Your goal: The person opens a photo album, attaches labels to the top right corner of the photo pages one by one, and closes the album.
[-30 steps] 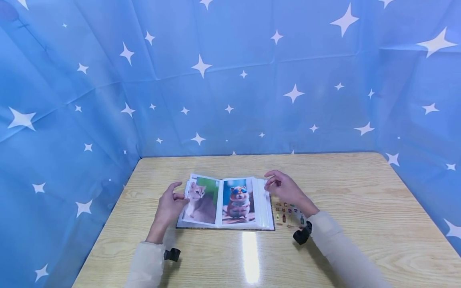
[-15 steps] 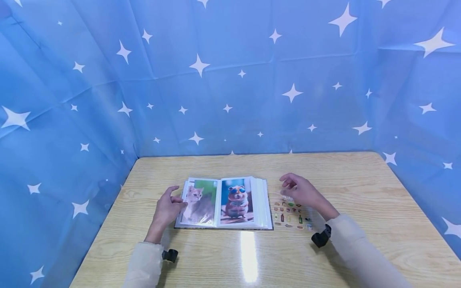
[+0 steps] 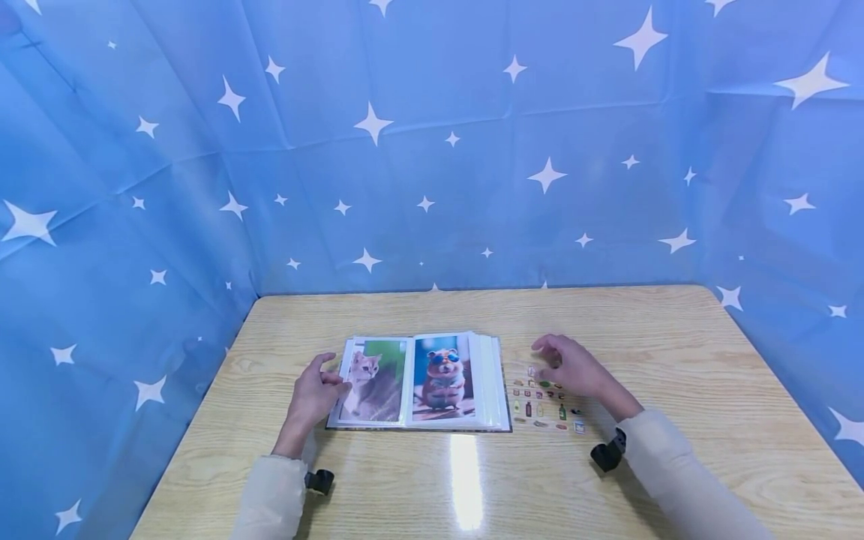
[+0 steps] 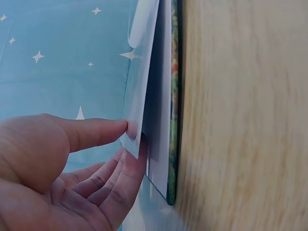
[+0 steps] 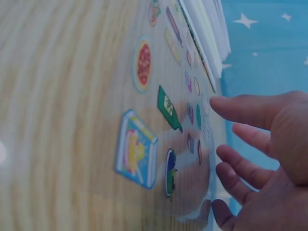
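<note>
At the left side of the table (image 3: pixel 715 375), a blue curtain (image 3: pixel 196 225) with white stars borders the edge; it also hangs behind and along the right. My left sleeve (image 3: pixel 271 487) enters from the near side, with a black wrist camera (image 3: pixel 319 481) at its cuff. My left hand (image 3: pixel 314 396) is at the left edge of the album (image 3: pixel 496 397), hiding part of that edge. Its fingers are closed to a pinch: thumb on one face of the clear-edged page (image 4: pixel 148 72), fingertips behind it. The page stands away from the cover beneath.

The album lies open on the table, a cat photo (image 3: pixel 371 382) on the left, a hamster photo (image 3: pixel 444 379) on the right. A strip of light (image 3: pixel 467 480) reflects in front of it.

Just beside the album's right edge lies the transparent sticker sheet (image 3: pixel 540 405), carrying a green bottle sticker (image 5: pixel 168 108) and a blue-edged sticker (image 5: pixel 136 149). My right hand (image 3: pixel 574 367) blocks its far right part from the head view. These fingers are loosely bent, thumb well apart, gripping nothing; contact with the sheet cannot be determined.
</note>
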The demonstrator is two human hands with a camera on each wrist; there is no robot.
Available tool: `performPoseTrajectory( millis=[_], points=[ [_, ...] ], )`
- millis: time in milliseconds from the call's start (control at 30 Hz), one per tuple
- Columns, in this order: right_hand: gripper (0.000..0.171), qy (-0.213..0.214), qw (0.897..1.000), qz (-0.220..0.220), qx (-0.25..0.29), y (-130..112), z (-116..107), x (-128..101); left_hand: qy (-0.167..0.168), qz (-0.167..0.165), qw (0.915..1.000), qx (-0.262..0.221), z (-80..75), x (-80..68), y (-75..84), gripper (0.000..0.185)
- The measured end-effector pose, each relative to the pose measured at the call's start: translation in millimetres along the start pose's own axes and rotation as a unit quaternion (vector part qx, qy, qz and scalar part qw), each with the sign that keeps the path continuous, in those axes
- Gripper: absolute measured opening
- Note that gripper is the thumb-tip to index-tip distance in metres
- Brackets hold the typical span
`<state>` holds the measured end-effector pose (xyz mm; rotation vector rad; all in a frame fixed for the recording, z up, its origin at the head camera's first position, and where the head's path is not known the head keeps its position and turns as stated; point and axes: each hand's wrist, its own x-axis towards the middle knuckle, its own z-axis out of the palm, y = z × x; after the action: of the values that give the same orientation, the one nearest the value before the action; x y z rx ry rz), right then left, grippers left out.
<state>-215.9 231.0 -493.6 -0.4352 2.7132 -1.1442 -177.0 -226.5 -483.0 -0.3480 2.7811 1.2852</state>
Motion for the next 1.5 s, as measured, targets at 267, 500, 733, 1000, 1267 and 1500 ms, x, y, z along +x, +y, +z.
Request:
performPoseTrajectory(
  millis=[267, 500, 733, 1000, 1267, 1500],
  points=[
    [0.049, -0.01, 1.0, -0.004, 0.002, -3, 0, -5, 0.003, -0.001, 1.0, 0.001, -0.6, -0.2, 0.0, 0.067],
    [0.045, 0.0, 1.0, -0.009, 0.002, -4, 2, -7, 0.004, -0.005, 1.0, 0.001, -0.7, -0.7, 0.7, 0.068],
    [0.041, 0.0, 1.0, 0.002, -0.001, -1, 5, -8, 0.004, -0.002, 1.0, 0.003, -1.2, -2.6, 1.5, 0.068],
    [0.042, -0.006, 1.0, -0.002, 0.004, 1, 5, -9, -0.01, 0.009, 0.9998, 0.014, -2.3, -4.1, 4.6, 0.064],
    [0.03, 0.017, 1.0, -0.019, -0.01, 2, 5, -10, -0.035, 0.042, 0.9985, 0.009, 8.8, -7.8, 20.7, 0.058],
    [0.022, 0.038, 0.998, -0.051, -0.009, 0, 2, -12, -0.047, 0.091, 0.9946, -0.015, 26.6, -9.3, 43.5, 0.054]
  ],
)
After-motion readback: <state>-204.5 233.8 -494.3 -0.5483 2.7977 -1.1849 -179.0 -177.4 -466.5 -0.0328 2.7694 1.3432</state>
